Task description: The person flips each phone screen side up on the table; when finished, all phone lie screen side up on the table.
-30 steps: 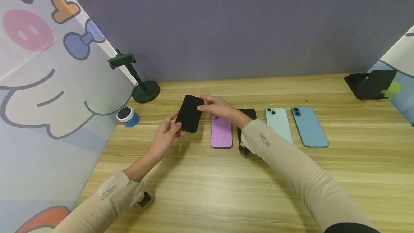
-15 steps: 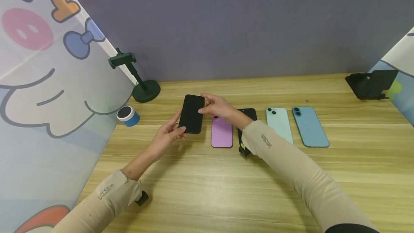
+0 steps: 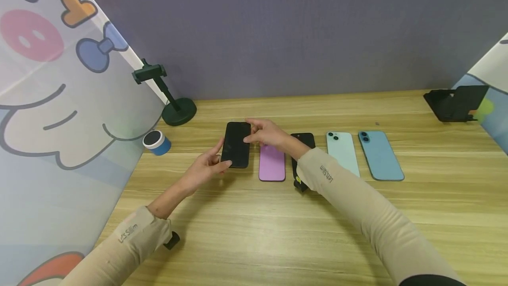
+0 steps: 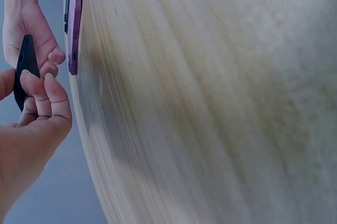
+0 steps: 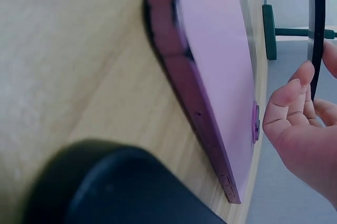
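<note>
Between both hands, a phone (image 3: pixel 236 145) is held up off the table with its dark screen facing up. My left hand (image 3: pixel 204 169) grips its lower left corner, thumb on the screen side and fingers curled underneath, as the left wrist view shows on the phone's edge (image 4: pixel 27 66). My right hand (image 3: pixel 267 135) pinches the upper right edge; in the right wrist view the thumb and fingers of that hand (image 5: pixel 303 118) close on the thin dark edge. Just right of it lies a purple phone (image 3: pixel 271 164) face down, partly covered by my right hand.
Further right lie a black phone (image 3: pixel 303 139), a pale mint phone (image 3: pixel 342 149) and a blue phone (image 3: pixel 381 156). A dark green stand (image 3: pixel 178 111) and a blue-white jar (image 3: pixel 157 143) stand at left. A black folding stand (image 3: pixel 456 104) sits at the back right.
The held phone has moved slightly right and toward the person, and has turned more upright in the head view. Both hands keep hold of it; the other phones stay put.
</note>
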Tool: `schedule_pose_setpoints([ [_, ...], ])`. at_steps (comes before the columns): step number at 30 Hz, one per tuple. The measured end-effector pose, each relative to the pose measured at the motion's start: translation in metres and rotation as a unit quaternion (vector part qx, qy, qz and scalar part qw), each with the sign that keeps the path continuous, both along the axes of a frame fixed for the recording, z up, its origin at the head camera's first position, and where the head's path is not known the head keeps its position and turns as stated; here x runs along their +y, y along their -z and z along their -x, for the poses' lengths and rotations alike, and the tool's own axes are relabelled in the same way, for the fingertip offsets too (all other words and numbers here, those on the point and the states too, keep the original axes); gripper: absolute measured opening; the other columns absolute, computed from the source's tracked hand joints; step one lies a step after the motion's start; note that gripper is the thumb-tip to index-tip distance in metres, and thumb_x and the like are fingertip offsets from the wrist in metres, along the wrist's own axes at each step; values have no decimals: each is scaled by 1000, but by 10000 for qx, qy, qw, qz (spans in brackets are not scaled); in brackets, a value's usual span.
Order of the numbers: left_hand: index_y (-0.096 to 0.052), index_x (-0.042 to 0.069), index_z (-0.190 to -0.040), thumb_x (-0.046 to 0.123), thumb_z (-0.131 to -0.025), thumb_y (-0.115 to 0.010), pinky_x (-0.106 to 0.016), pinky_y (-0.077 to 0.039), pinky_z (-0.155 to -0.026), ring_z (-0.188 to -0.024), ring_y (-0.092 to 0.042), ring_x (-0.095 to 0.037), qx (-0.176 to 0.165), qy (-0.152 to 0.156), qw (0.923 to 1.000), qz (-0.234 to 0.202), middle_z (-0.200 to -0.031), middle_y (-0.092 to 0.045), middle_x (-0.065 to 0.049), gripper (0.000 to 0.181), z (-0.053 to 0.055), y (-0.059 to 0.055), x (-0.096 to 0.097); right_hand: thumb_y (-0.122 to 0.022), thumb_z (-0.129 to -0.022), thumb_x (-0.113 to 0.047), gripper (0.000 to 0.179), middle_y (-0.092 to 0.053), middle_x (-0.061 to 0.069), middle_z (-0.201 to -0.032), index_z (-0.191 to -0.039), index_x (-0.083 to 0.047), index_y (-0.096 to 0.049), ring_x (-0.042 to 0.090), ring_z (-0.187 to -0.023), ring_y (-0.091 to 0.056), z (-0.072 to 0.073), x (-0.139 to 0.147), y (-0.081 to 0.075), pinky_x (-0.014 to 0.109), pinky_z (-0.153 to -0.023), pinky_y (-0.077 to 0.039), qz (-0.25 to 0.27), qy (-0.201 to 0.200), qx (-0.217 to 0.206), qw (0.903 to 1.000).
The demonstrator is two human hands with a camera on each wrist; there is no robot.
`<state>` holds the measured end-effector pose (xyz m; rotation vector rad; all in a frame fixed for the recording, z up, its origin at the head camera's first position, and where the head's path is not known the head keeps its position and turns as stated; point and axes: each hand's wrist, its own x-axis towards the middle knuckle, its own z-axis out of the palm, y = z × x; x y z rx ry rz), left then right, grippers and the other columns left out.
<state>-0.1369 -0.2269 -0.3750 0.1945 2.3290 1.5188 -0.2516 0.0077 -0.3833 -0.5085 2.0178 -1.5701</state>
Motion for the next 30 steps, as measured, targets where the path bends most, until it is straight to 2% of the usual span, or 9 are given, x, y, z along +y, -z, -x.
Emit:
schedule_pose_setpoints([
  [8, -11, 25, -163, 31, -96, -70, -33, -45, -69, -71, -59, -25, -197, 142, 9991, 348, -74, -55, -2, 89, 1, 2, -3, -73, -92, -17, 79, -56, 2, -90, -159, -14, -31, 20, -75, -56, -2, -2, -1, 29, -63, -39, -220, -35, -43, 9997],
  [13, -10, 23, -163, 32, -96, -70, -32, -43, -68, -71, -57, -22, -226, 188, 9982, 526, -73, -54, 0, 90, 0, 2, -3, -73, -92, -17, 78, -56, 2, -92, -158, -13, -33, 21, -78, -60, -3, -2, 0, 29, -64, -42, -217, -28, -4, 9998],
  [16, -10, 21, -163, 31, -96, -69, -33, -44, -71, -71, -56, -21, -237, 230, 9980, 531, -74, -55, 0, 90, 0, 2, -4, -74, -91, -16, 77, -57, 2, -92, -157, -12, -35, 22, -79, -62, -3, -1, 0, 29, -65, -44, -219, -37, -29, 9997],
  [19, -12, 17, -163, 30, -96, -70, -31, -43, -69, -69, -53, -20, -254, 298, 9978, 536, -71, -54, 0, 89, 1, 3, -5, -75, -91, -16, 76, -58, 2, -91, -156, -10, -36, 24, -80, -64, -4, 0, -1, 30, -69, -46, -276, -82, -37, 9996],
  [22, -13, 15, -163, 30, -96, -70, -28, -38, -62, -64, -48, -17, -312, 375, 9973, 555, -68, -51, 1, 89, 1, 4, -6, -75, -90, -15, 76, -59, 2, -89, -155, -8, -38, 24, -78, -64, -5, 1, -2, 30, -72, -48, -384, -149, -65, 9991],
  [24, -14, 16, -163, 31, -96, -70, -26, -35, -57, -61, -44, -15, -349, 423, 9968, 586, -66, -48, 2, 89, 2, 4, -7, -75, -89, -15, 76, -59, 2, -85, -155, -6, -38, 21, -72, -63, -4, 1, -2, 29, -70, -46, -500, -210, -68, 9985],
  [30, -16, 17, -163, 31, -95, -71, -25, -32, -54, -58, -38, -11, -457, 524, 9959, 581, -67, -45, 3, 89, 5, 9, -9, -74, -89, -14, 77, -57, 4, -71, -155, -3, -36, 13, -55, -53, -4, 2, -3, 25, -53, -37, -750, -396, -136, 9963],
])
